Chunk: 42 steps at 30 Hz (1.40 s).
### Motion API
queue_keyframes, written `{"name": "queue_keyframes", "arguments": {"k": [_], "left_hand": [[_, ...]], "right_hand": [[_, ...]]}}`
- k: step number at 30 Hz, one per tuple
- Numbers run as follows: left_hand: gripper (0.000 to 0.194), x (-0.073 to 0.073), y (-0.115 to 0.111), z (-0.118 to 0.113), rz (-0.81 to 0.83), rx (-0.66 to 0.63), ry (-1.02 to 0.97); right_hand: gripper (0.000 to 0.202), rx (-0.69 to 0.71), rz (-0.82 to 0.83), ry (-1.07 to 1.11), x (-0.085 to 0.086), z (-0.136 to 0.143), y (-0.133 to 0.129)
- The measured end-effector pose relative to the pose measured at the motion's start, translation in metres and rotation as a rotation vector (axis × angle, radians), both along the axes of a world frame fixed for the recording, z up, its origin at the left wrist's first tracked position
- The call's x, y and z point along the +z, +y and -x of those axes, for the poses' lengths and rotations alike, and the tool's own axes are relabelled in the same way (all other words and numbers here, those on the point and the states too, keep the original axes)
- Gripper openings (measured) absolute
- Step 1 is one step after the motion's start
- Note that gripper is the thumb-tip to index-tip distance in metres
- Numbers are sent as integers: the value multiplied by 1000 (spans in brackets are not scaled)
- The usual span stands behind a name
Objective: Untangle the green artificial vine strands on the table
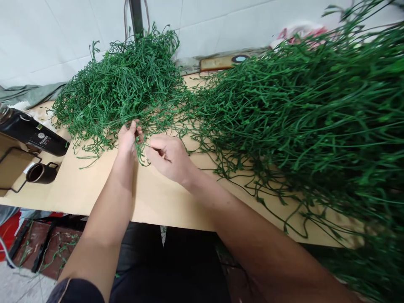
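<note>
My left hand (128, 136) is closed round a few thin green stems (140, 152), whose ends hang down between my two hands. Close on its right, my right hand (168, 155) is curled with thumb and fingers pressed together; what it pinches, if anything, is too small to make out. Behind my hands a heaped pile of short, curly green stems (120, 84) lies on the tan table (164, 198). A larger pile of long green stems (299, 109) spreads over the right side and hangs past the table's front edge.
At the left a black bottle (34, 132) lies tilted near a dark mug (42, 173) and a cardboard box (11, 164). A yellowish-brown object (217, 64) lies by the tiled wall. A dark post (136, 19) stands behind the left pile.
</note>
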State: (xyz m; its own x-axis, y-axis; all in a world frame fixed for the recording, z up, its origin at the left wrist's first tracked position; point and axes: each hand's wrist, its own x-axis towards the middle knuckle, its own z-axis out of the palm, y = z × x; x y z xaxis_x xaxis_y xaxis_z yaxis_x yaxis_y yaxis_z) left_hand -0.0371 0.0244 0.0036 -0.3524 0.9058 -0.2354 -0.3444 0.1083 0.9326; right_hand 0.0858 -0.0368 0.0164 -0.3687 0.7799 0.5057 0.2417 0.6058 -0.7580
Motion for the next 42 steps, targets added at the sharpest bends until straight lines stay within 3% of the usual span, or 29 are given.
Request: {"name": "queue_keyframes", "arguments": {"k": [4,8,13,17,22,28,32,42], "left_hand": [[12,-5,-3,2,-68,-246,15],[17,-1,-9,0,-79,-363,-41],[11,4,-13,-2,-83,-415,-56],[15,-1,-12,-3,-94,-443,21],[17,-7,-11,-4,-118,-487,73],[24,-8,-10,-4,-84,-479,92],[26,-7,-8,-5,-95,-404,91],[26,-2,-10,-18,-35,-238,173]], "right_hand": [[35,-180,166,60,-14,-6,18],[33,-292,357,204,-26,-20,40],[36,-244,442,193,-31,-14,42],[38,-195,399,263,-39,-7,42],[35,-84,501,270,-42,-8,44],[30,35,482,197,-31,-10,40],[36,14,387,108,-26,-12,36],[37,106,295,-35,-29,-14,37]]}}
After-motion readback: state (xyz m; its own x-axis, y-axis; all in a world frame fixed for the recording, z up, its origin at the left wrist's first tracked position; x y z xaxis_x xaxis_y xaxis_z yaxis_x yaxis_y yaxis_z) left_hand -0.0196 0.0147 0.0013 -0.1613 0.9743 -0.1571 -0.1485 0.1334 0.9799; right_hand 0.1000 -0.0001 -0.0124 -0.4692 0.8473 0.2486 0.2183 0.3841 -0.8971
